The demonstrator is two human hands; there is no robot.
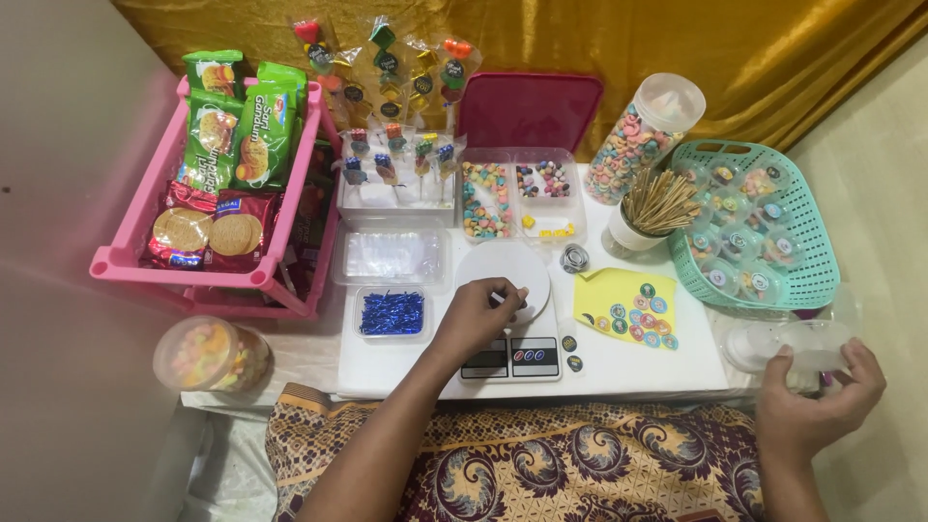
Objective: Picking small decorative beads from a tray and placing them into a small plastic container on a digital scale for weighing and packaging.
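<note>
left hand (480, 311) rests on the round white platform of the kitchen scale (509, 319), fingers curled and pinched over something small and dark; what it is cannot be told. right hand (817, 391) at the near right edge of the table, fingers wrapped around a small clear plastic cup (807, 343), held off the table beside the teal basket (802, 280).

done, as far as it shows: the teal basket already holds a good number of filled, lidded cups with round stickers on top. wrapped candy sticks (396, 159) stand in a white block at the far middle.

left, by my reading: the cup in hand looks empty and unlidded. plenty of stock remains: the divided tray of coloured cereal rings (486, 203), a tall jar of the same (638, 140), a yellow sheet of round stickers (628, 304) part used, a box of blue twist ties (391, 314), wooden sticks in a white cup (657, 205). work seems mid-run, not near its end.

pink rack (130, 261) of biscuit packets far left, untouched.
</note>
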